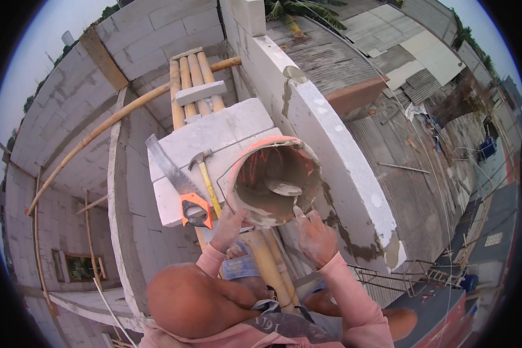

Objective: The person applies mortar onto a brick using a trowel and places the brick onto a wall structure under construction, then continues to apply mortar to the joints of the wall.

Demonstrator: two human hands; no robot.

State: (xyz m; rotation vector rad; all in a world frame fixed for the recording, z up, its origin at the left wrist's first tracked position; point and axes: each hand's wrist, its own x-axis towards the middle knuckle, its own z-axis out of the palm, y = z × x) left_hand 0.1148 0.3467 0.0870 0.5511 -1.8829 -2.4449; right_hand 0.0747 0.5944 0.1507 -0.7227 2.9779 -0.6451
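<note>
A mortar-caked orange bucket [250, 169] leans with its mouth toward me beside light grey blocks [214, 130]. My left hand [227, 229] is closed on the bucket's near left rim. In my right hand [317, 236], by the near right rim, is the handle of a trowel [283, 187]; its mortar-coated blade reaches inside the bucket. Wet grey mortar clings to the bucket's inner wall. Left of the bucket, a claw hammer [210, 184] with a yellow handle lies on the blocks. Next to it is a handsaw [174, 169] with an orange and black grip.
A white block wall [342, 151] runs along my right, with tin roofs [383, 148] far below beyond it. Bamboo poles [194, 75] form a platform ahead, bearing a small block piece [200, 93]. A concrete column [120, 191] and a long bamboo pole [95, 133] stand left.
</note>
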